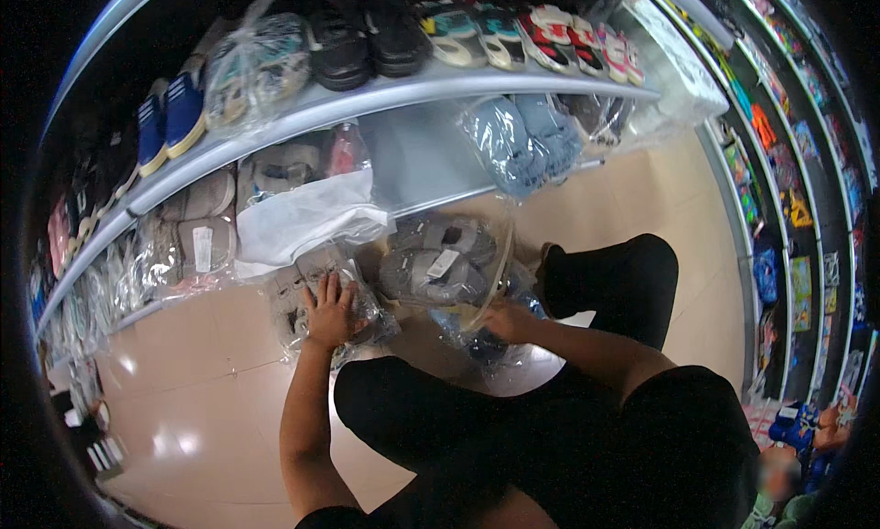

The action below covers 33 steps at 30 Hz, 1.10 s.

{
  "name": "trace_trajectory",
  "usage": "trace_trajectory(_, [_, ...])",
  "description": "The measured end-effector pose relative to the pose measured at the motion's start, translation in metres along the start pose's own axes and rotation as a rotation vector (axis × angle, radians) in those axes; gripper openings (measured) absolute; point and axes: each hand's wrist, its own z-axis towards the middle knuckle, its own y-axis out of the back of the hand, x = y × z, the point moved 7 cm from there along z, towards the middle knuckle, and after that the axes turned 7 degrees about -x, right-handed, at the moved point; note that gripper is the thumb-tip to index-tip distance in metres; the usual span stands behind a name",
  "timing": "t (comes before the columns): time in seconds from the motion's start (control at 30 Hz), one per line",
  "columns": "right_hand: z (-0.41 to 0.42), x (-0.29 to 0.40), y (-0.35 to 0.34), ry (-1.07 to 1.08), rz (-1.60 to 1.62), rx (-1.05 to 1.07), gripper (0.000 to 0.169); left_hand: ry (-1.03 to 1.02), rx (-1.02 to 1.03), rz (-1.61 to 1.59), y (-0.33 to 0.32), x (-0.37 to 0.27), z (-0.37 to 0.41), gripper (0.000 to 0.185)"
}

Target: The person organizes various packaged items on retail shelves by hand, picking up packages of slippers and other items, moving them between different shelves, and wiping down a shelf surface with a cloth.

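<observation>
My left hand (333, 314) lies with fingers spread on a clear plastic bag of grey slippers (317, 262), pressing on its top. To the right, my right hand (510, 320) is at the edge of a large bag or box whose pale rim (507, 254) curves upward. Its fingers are bent and partly hidden, so whether they grip the rim or the plastic cannot be told. Inside lie grey plastic-wrapped slippers (440, 254) with a white tag (443, 263). Blue wrapped items (485, 342) show beneath my right hand.
Ahead is a low shelf (419, 151) with bagged slippers, including a blue pair (522, 140), and a white sheet (309, 219). Several shoes, such as black ones (337, 48), stand on the shelf above. Toy-filled racks (797, 185) line the right. My bent knee (632, 274) is beside the bag.
</observation>
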Motion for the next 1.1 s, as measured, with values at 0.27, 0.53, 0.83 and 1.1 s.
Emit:
trace_trajectory(0.27, [-0.018, -0.046, 0.126, -0.622, 0.11, -0.618, 0.086, 0.006, 0.112, -0.362, -0.011, -0.077, 0.063, 0.085])
trace_trajectory(0.53, [0.02, -0.093, 0.125, -0.864, 0.138, -0.596, 0.09, -0.045, 0.058, -0.126, -0.024, -0.203, 0.084, 0.098])
trace_trajectory(0.83, [0.058, -0.052, 0.09, -0.345, -0.007, -0.475, 0.083, 0.043, -0.031, 0.018, -0.069, -0.244, 0.096, 0.039])
trace_trajectory(1.1, [-0.052, -0.136, 0.043, -0.855, -0.105, -0.27, 0.097, 0.291, -0.383, -0.889, 0.052, -0.108, 0.065, 0.008])
